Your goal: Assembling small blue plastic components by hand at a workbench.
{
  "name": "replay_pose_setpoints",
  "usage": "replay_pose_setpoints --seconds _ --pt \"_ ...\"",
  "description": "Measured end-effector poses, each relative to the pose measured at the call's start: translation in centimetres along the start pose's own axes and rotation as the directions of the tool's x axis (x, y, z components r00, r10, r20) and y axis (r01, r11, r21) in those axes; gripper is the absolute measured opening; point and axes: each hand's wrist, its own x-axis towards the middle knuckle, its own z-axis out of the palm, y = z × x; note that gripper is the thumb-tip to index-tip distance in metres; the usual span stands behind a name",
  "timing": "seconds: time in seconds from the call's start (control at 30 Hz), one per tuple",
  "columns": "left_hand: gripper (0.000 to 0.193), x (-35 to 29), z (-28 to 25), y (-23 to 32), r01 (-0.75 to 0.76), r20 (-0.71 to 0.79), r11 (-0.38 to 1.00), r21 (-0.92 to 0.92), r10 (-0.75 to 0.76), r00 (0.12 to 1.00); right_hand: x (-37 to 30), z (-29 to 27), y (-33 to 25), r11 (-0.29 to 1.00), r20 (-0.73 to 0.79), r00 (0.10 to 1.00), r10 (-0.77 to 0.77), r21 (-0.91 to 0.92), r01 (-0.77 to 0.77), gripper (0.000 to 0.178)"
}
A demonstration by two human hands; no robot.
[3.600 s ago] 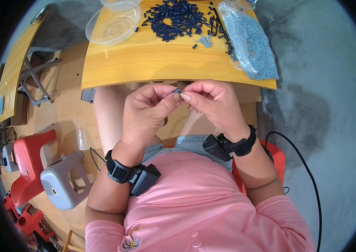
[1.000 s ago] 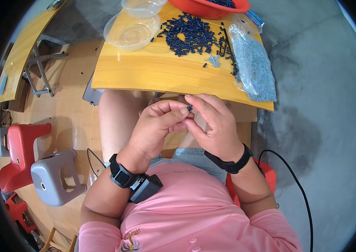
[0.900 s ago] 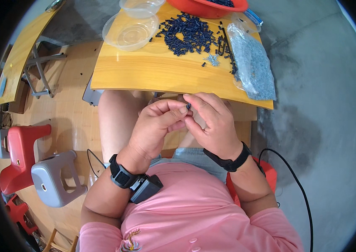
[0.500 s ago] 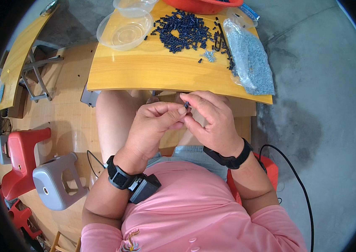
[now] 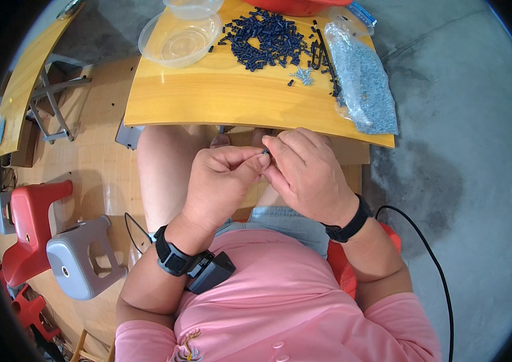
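Your left hand (image 5: 218,181) has its fingers clamped on a small dark piece (image 5: 266,152), seemingly mid-handling. Whether your right hand (image 5: 309,174) grips it, I can't tell; steadiness seems needed next.

A small, makeshift assembly workshop is suggested: dark blue plastic fittings (image 5: 275,46) are heaped on a wooden counter (image 5: 225,99) near a filled clear bag (image 5: 363,81), and plastic stools (image 5: 73,262) are placed on wood-look flooring (image 5: 106,151).

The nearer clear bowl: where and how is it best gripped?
Probably pinch its near rim from the person's side: the bowl stands open and upright, rim exposed there, while a second clear bowl sits just beyond and dark blue pieces lie to the right.
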Motion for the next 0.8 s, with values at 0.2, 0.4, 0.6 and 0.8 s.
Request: replay_pose_setpoints --seconds 0.2,0.4,0.6,0.8 --pt "0.015 -0.6 0.1 -0.3 -0.025 -0.026 0.995 0.094 0.028 0.999 0.0 0.3 0.5 0.997 0.02 0.997 -0.073 -0.006 0.074 0.036" --pt "0.013 -0.1 0.5 -0.1 -0.071 -0.081 0.996 0.059 0.076 0.994 0.6 -0.4 -0.3 0.999 -0.012 0.999 0.031 0.029 -0.03 0.024" --pt "0.012 0.0 0.6 -0.8 -0.155 -0.041 0.973 0.171 0.165 0.986 0.1 -1.1 0.3 0.996 0.094 0.995 0.04 -0.079 -0.032 0.024" --pt "0.012 -0.3 1.1 0.4 -0.089 0.021 0.985 0.151 0.086 0.996 0.1 -2.2 0.6 0.983 0.113 0.984 0.135 -0.138 -0.119 0.026"
